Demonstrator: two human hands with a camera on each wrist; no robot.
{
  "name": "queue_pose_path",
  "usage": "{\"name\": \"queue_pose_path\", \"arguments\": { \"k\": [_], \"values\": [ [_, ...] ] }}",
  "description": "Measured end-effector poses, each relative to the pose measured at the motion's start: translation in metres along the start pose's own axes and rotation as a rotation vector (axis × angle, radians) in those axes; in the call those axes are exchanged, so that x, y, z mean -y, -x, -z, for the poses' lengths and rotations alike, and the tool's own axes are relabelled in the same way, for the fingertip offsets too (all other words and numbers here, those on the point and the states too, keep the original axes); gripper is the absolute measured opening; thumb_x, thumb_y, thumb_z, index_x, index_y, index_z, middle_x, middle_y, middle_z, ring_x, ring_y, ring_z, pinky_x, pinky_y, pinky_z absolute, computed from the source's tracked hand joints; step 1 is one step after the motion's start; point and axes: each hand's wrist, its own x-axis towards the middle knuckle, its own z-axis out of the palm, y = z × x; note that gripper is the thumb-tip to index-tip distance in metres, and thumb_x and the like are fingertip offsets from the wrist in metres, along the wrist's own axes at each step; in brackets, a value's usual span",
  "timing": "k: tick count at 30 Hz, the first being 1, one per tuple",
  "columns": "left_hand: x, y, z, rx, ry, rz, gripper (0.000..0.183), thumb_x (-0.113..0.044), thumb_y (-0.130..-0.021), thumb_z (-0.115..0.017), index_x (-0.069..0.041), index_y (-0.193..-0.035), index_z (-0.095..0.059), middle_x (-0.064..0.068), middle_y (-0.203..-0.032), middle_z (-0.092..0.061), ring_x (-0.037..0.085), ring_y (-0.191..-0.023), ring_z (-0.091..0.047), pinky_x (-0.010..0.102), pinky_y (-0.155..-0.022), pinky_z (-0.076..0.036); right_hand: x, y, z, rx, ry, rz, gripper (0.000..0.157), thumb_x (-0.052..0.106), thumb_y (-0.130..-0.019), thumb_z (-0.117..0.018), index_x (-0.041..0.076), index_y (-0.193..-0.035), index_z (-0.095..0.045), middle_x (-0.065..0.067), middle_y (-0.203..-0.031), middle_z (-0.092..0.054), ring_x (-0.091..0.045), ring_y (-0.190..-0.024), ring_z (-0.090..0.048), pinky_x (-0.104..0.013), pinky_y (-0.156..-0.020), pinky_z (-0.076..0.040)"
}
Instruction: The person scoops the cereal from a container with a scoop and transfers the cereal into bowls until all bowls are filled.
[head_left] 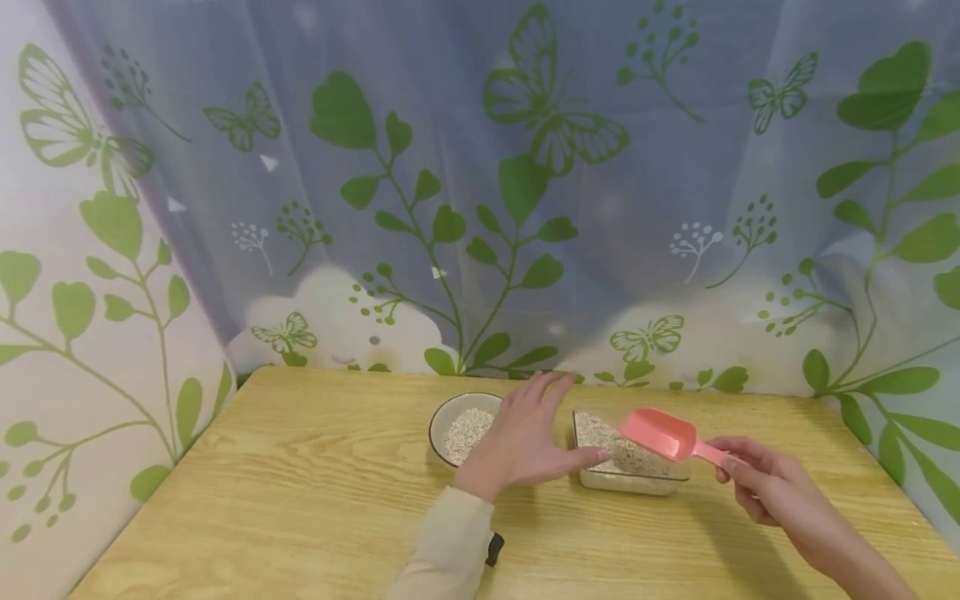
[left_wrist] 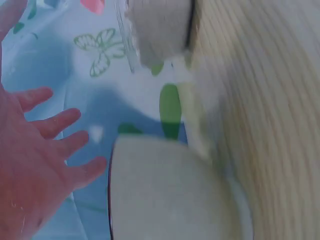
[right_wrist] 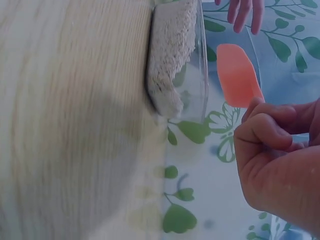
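Note:
My right hand [head_left: 780,492] grips the handle of a pink scoop [head_left: 663,433], held over the right part of a clear rectangular container [head_left: 633,483]. Pale oat-like flakes [right_wrist: 170,55] fill that container, sloping lower toward one end in the right wrist view. My left hand [head_left: 521,433] hovers with fingers spread between the container and a dark-rimmed white bowl [head_left: 442,417], hiding the bowl's right side. Similar flakes [head_left: 468,433] lie inside the bowl. In the left wrist view the fingers [left_wrist: 65,122] stretch out above the bowl's rim [left_wrist: 111,195], holding nothing.
A wood-grain table [head_left: 300,475] carries both vessels near its back edge. Behind it hangs a blue and white curtain [head_left: 450,167] printed with green leaves and butterflies, which also covers the left side. A small black piece [head_left: 495,549] shows beside the left sleeve [head_left: 450,542].

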Motion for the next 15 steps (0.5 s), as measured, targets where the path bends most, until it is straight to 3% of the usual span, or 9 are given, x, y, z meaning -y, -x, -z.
{"name": "queue_pose_path", "arguments": {
  "k": [5,9,12,15],
  "values": [
    [-0.013,-0.005,-0.011,0.019,0.072,-0.013,0.103,-0.076,-0.083,-0.065,-0.038,-0.164,-0.014,0.000,-0.170,-0.027,0.031,-0.155,-0.029,0.059,-0.123,-0.032,0.006,0.002,0.003,-0.016,0.125,0.035,0.039,0.014,-0.111,-0.041,-0.007,-0.143,-0.042,0.001,-0.088,-0.058,-0.007,-0.053,-0.033,-0.027,-0.045,-0.031],
    [-0.023,-0.009,-0.023,0.033,0.102,-0.008,0.104,-0.079,-0.082,-0.062,-0.038,-0.164,-0.013,-0.001,-0.170,-0.025,0.029,-0.155,-0.031,0.057,-0.121,-0.035,0.017,0.003,0.004,-0.057,0.370,0.111,0.036,0.013,-0.110,-0.041,-0.005,-0.140,-0.049,-0.006,-0.093,-0.061,-0.009,-0.060,-0.044,-0.026,-0.049,-0.039],
    [-0.030,-0.013,-0.034,0.015,0.104,0.009,0.106,-0.081,-0.081,-0.061,-0.036,-0.164,-0.014,-0.001,-0.171,-0.022,0.028,-0.156,-0.029,0.055,-0.122,-0.035,0.027,0.003,0.004,-0.083,0.552,0.160,0.033,0.014,-0.109,-0.043,-0.002,-0.135,-0.056,-0.013,-0.104,-0.068,-0.010,-0.077,-0.058,-0.026,-0.056,-0.044],
    [-0.033,-0.016,-0.044,-0.001,0.105,0.045,0.108,-0.082,-0.080,-0.062,-0.034,-0.165,-0.014,0.000,-0.172,-0.017,0.028,-0.157,-0.025,0.053,-0.124,-0.033,0.037,0.001,0.002,-0.085,0.671,0.195,0.031,0.014,-0.108,-0.044,0.000,-0.132,-0.059,-0.010,-0.094,-0.071,-0.010,-0.070,-0.057,-0.026,-0.056,-0.042]
  ]
}}
